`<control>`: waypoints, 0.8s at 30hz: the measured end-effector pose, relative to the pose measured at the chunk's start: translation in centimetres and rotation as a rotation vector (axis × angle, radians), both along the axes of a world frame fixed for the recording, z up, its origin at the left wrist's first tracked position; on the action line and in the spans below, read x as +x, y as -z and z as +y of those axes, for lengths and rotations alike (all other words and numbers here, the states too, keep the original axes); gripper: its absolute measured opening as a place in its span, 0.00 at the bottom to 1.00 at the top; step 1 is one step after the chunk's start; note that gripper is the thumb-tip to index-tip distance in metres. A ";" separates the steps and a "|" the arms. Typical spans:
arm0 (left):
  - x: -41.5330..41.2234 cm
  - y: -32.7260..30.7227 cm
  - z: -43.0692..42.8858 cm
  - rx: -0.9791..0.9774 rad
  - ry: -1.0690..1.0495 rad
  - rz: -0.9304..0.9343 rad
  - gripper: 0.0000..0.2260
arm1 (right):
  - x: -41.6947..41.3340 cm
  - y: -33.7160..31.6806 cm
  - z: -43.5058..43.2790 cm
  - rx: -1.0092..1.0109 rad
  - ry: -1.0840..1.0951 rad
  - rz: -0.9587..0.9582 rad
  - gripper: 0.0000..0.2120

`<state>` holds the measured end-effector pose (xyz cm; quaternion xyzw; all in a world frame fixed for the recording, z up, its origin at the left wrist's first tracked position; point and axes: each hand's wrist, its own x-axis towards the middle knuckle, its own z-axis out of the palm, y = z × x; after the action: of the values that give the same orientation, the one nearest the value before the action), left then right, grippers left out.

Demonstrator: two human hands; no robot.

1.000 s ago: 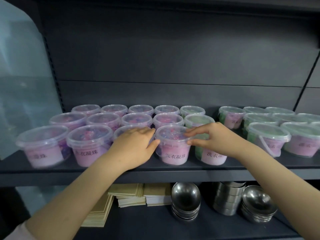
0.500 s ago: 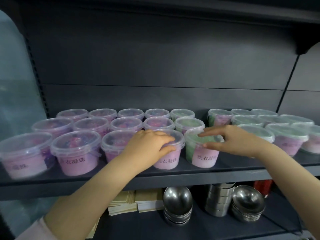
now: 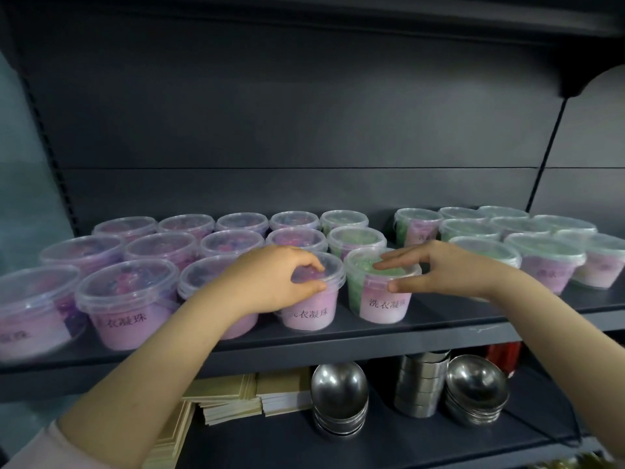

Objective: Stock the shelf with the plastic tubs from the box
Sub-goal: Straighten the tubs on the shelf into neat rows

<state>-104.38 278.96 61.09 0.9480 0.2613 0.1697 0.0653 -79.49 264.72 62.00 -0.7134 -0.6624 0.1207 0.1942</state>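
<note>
Rows of clear-lidded plastic tubs stand on the dark shelf (image 3: 338, 346), purple ones to the left and green ones to the right. My left hand (image 3: 274, 279) grips the front purple tub (image 3: 311, 313), fingers curled over its lid and thumb at the rim. My right hand (image 3: 449, 269) lies over the green tub (image 3: 378, 302) beside it. Its straight fingers touch the lid and its thumb rests against the rim. Both tubs stand upright at the shelf's front edge. The box is out of view.
More green tubs (image 3: 541, 262) fill the shelf's right side, with a narrow gap before them. On the lower shelf are steel bowls (image 3: 338, 394), stacked steel tins (image 3: 421, 384) and card stacks (image 3: 230, 397). A shelf board overhangs above.
My left hand moved right from the neighbouring tub onto the front purple tub and curled over its lid. My right hand shifted from that tub's rim onto the green tub.
</note>
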 end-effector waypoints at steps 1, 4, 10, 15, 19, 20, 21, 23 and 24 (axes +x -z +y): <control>0.0 -0.1 -0.1 -0.031 -0.007 -0.028 0.18 | 0.2 0.0 -0.2 -0.007 -0.012 -0.019 0.22; 0.3 -0.3 -0.6 0.014 -0.056 -0.140 0.20 | 2.1 -0.2 -1.2 0.035 0.014 -0.081 0.26; 5.6 -0.5 -2.8 0.070 0.010 -0.334 0.17 | 10.3 -1.3 -4.2 0.142 0.203 -0.175 0.14; 12.9 -0.3 -4.2 0.044 0.046 -0.232 0.19 | 15.5 -1.0 -4.3 0.049 0.240 -0.216 0.17; 16.6 0.0 -3.4 -0.026 -0.090 -0.055 0.24 | 16.7 0.0 -3.9 -0.008 0.154 -0.176 0.17; 17.1 0.3 -3.3 -0.046 -0.114 -0.038 0.24 | 16.9 0.0 -3.8 -0.014 0.138 -0.153 0.18; 17.4 0.7 -3.1 -0.084 -0.132 -0.033 0.23 | 17.1 0.0 -3.7 -0.030 0.122 -0.136 0.20; 17.6 1.3 -2.8 -0.200 -0.156 -0.031 0.24 | 17.4 -0.2 -3.6 -0.070 0.083 -0.110 0.21; 17.5 1.5 -2.6 -0.247 -0.165 -0.031 0.24 | 17.4 -0.2 -3.5 -0.083 0.063 -0.088 0.21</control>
<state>-86.86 276.32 59.60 0.9053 0.3562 0.1557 0.1714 -62.06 261.18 62.22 -0.7461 -0.6418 0.1105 0.1387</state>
